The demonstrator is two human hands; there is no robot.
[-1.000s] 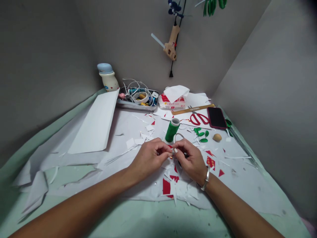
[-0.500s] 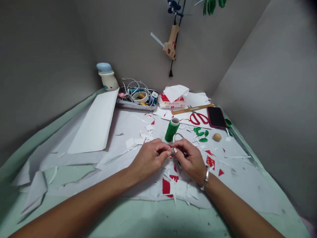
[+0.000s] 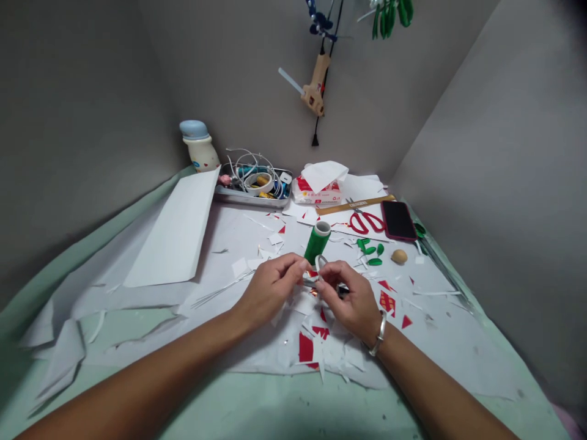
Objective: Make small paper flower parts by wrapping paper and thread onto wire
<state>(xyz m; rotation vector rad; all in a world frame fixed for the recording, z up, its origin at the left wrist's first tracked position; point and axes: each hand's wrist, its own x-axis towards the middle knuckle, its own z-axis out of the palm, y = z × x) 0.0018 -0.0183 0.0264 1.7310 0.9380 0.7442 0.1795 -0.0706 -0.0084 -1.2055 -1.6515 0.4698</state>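
- Your left hand (image 3: 270, 288): fingertips pressed together, contents too small to tell!
- Your right hand (image 3: 352, 296): fingers pinching the looped white strip (image 3: 317, 263), just near of the green spool (image 3: 316, 244).

A person's two bare arms are slanting inward from the lower corners, the left arm (image 3: 151, 373) and right arm (image 3: 440, 385) forming a wide V. The left hand (image 3: 268, 288) is pinching, thumb against forefinger. The right hand (image 3: 351, 299) is curling opposite, thumb and forefinger drawn close. The two hands' fingertips (image 3: 304, 265) are facing each other, near but apart.
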